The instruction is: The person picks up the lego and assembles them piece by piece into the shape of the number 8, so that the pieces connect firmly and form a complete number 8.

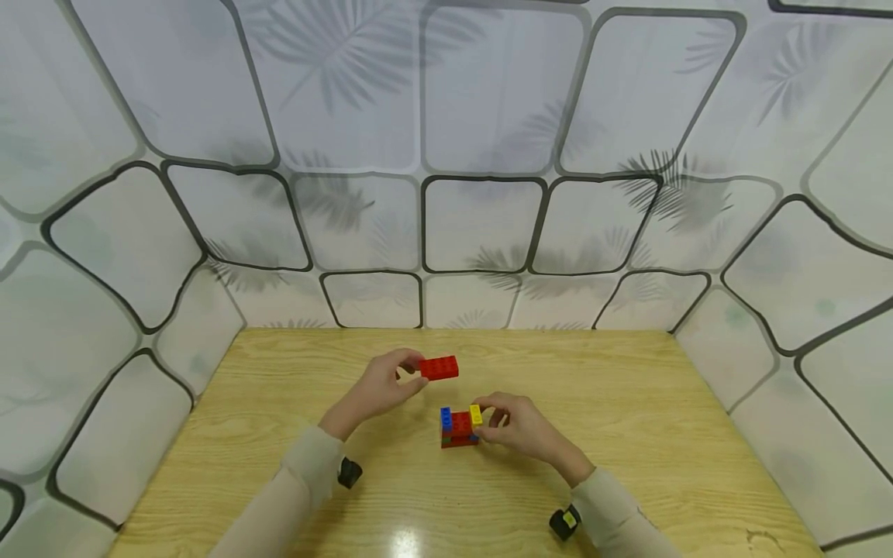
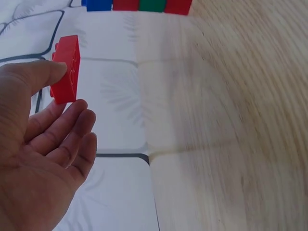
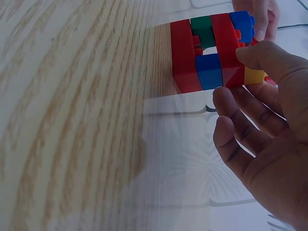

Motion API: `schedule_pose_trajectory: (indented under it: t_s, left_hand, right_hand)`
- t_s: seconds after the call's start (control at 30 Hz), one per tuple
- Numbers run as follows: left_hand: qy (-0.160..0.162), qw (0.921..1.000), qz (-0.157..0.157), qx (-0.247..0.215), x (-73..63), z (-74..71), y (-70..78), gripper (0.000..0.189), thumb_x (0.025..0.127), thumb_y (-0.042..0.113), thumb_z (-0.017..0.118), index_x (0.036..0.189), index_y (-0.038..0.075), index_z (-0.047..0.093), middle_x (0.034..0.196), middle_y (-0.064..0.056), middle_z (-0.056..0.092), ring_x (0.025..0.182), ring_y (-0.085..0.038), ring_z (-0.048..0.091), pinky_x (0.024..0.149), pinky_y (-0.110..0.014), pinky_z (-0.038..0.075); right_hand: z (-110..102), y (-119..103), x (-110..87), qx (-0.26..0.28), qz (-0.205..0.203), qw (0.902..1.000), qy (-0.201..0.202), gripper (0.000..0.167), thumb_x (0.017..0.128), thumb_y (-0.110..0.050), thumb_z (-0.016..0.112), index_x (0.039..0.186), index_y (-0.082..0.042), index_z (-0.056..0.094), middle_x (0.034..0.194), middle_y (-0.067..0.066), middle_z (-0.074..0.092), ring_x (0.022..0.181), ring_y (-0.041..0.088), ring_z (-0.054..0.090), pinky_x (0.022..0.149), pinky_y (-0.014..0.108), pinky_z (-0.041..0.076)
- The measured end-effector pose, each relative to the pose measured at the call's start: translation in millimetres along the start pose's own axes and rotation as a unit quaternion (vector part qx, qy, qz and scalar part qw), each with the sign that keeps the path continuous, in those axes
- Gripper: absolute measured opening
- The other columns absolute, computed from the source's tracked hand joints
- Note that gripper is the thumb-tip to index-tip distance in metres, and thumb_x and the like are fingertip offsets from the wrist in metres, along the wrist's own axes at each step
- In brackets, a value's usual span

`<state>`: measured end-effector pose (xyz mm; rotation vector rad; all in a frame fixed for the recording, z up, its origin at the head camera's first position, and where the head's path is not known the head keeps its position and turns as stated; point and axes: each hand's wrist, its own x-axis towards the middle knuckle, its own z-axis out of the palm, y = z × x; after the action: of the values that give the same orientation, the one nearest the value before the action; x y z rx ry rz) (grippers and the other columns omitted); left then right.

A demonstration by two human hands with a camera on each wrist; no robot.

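A red building brick with studs on top is pinched between the thumb and fingers of my left hand, above the table. In the left wrist view this red brick is tilted on edge. To its lower right stands a small brick stack with red layers, a blue brick at the left end and a yellow brick at the right. My right hand pinches the yellow brick at the stack's right end. The right wrist view shows blue and green bricks between two red layers.
The stack stands on a pale wood-grain table. Behind and beside the table hang patterned light cloth walls. Dark wrist devices sit under both sleeves.
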<state>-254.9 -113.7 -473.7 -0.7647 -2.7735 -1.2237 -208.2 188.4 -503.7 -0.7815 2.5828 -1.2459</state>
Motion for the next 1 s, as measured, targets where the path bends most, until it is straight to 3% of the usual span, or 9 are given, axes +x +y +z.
schedule_pose_trajectory:
  t_s: [0.2, 0.37, 1.0]
  left_hand:
    - [-0.010, 0.9992, 0.039, 0.006, -4.9, 3.3, 13.2, 0.036, 0.101, 0.025, 0.073, 0.131, 0.006, 0.066, 0.118, -0.008, 0.073, 0.106, -0.027, 0.069, 0.084, -0.037, 0.054]
    - [-0.017, 0.9985, 0.052, 0.007, -7.6, 5.6, 19.1, 0.035, 0.101, 0.025, 0.073, 0.130, 0.007, 0.067, 0.117, -0.007, 0.073, 0.104, -0.025, 0.069, 0.082, -0.034, 0.053]
    - [-0.032, 0.9975, 0.063, -0.008, -18.5, 15.0, 22.6, 0.030, 0.100, 0.027, 0.075, 0.126, 0.012, 0.069, 0.112, -0.001, 0.075, 0.100, -0.018, 0.068, 0.082, -0.031, 0.054]
  right_hand:
    - [-1, -1, 1.2, 0.001, -0.003, 1.0000, -0.003, 0.048, 0.096, -0.024, 0.078, 0.137, -0.002, 0.067, 0.121, 0.010, 0.073, 0.084, 0.005, 0.063, 0.066, 0.023, 0.055]
    - [-1, 0, 1.5, 0.000, -0.010, 0.9999, -0.003, 0.048, 0.097, -0.024, 0.078, 0.137, -0.002, 0.067, 0.122, 0.011, 0.073, 0.084, 0.005, 0.064, 0.067, 0.023, 0.055]
    - [-1, -2, 1.7, -0.007, -0.001, 1.0000, 0.001, 0.044, 0.096, -0.026, 0.079, 0.136, -0.010, 0.069, 0.119, 0.005, 0.073, 0.085, 0.004, 0.064, 0.068, 0.025, 0.056]
